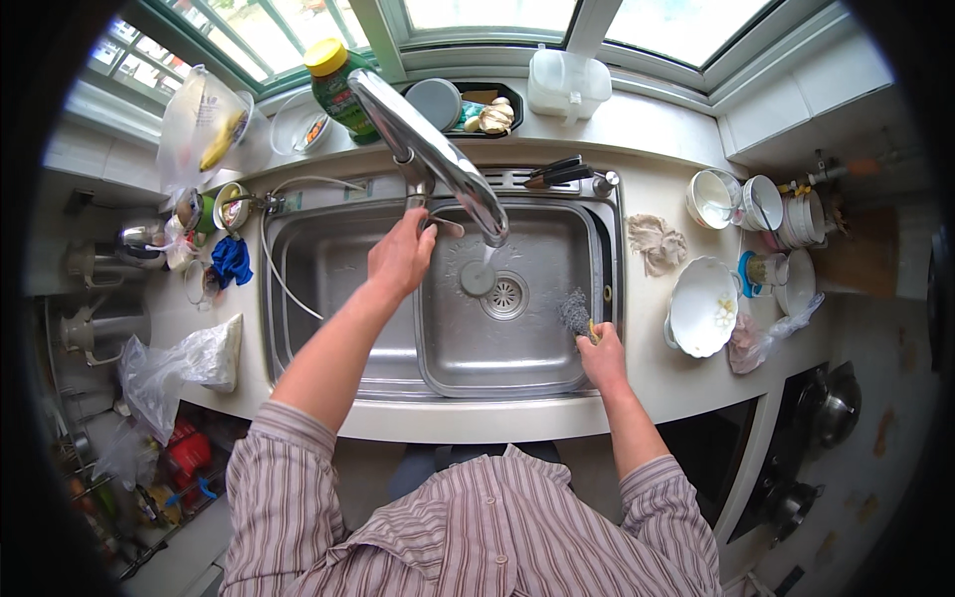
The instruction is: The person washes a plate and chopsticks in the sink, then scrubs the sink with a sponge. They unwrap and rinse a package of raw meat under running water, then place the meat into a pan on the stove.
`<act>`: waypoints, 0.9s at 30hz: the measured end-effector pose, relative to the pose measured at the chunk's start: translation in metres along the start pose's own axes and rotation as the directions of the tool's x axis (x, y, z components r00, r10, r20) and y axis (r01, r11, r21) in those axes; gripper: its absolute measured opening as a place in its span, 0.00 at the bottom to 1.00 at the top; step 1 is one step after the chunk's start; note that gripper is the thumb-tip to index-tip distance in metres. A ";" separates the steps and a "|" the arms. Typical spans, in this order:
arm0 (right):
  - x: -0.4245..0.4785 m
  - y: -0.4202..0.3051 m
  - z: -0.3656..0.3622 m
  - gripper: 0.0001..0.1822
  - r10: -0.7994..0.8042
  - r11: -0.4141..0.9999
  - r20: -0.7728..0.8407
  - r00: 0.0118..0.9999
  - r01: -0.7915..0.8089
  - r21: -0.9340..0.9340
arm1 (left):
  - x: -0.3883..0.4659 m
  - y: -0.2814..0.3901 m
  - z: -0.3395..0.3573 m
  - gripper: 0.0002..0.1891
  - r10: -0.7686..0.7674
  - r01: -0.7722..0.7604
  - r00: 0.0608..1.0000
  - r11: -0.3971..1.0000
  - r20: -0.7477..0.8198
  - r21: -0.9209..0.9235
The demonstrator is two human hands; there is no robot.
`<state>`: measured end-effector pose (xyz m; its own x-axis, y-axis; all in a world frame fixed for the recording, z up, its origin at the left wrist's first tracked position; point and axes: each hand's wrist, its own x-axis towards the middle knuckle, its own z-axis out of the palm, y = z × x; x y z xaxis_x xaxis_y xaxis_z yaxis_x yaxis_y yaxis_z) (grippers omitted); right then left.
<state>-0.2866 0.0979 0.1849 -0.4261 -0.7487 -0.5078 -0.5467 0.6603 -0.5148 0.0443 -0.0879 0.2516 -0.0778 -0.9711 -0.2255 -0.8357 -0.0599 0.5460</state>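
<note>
My left hand (403, 252) is at the base of the chrome faucet (436, 153), with its fingers around the faucet lever (448, 226). Water runs from the spout into the right basin (507, 367) of the stainless steel sink. Under the stream lies a round greyish disc (477, 278), partly over the edge of the drain strainer (509, 296). At the basin's right side, my right hand (603, 357) grips the yellow handle of a steel wool scrubber (574, 312). The scrubber's grey head points away from me, above the basin floor.
Black-handled knives (558, 173) rest at the sink's back rim. On the right counter are a crumpled cloth (656, 244), a white bowl (701, 306) and stacked bowls (761, 201). A thin hose (280, 276) crosses the left basin. A plastic bag (186, 358) lies at left.
</note>
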 end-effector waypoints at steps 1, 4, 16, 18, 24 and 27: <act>-0.004 0.001 0.004 0.20 -0.051 0.999 -0.087 0.995 0.050 -0.009 | -0.010 -0.002 0.012 0.16 0.039 -0.041 0.998 0.998 -0.058 -0.039; -0.020 0.007 0.013 0.20 -0.208 0.978 -0.261 0.943 0.202 -0.051 | -0.043 -0.016 0.060 0.10 0.091 -0.091 0.995 0.996 0.032 -0.009; -0.024 0.009 0.015 0.19 -0.368 0.928 -0.056 0.928 0.370 0.031 | -0.061 -0.040 0.179 0.37 0.229 -0.390 0.903 0.791 0.364 0.471; -0.026 0.016 0.017 0.19 -0.342 0.938 -0.002 0.940 0.341 0.069 | -0.077 -0.043 0.163 0.38 0.067 -0.263 0.926 0.820 0.372 0.508; -0.014 -0.007 0.041 0.24 -0.210 0.970 0.246 0.946 0.170 0.174 | -0.093 -0.042 0.126 0.41 -0.191 0.252 0.942 0.946 0.277 -0.205; 0.008 -0.003 0.081 0.23 -0.154 0.956 0.397 0.905 0.035 0.290 | -0.102 -0.035 0.094 0.37 -0.292 0.642 0.764 0.431 0.575 -0.634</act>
<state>-0.2297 0.0946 0.1268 -0.0154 -0.7558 -0.6547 -0.3286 0.6222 -0.7106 0.0308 0.0348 0.1797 -0.1281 -0.5918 -0.7958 -0.0652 -0.7957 0.6022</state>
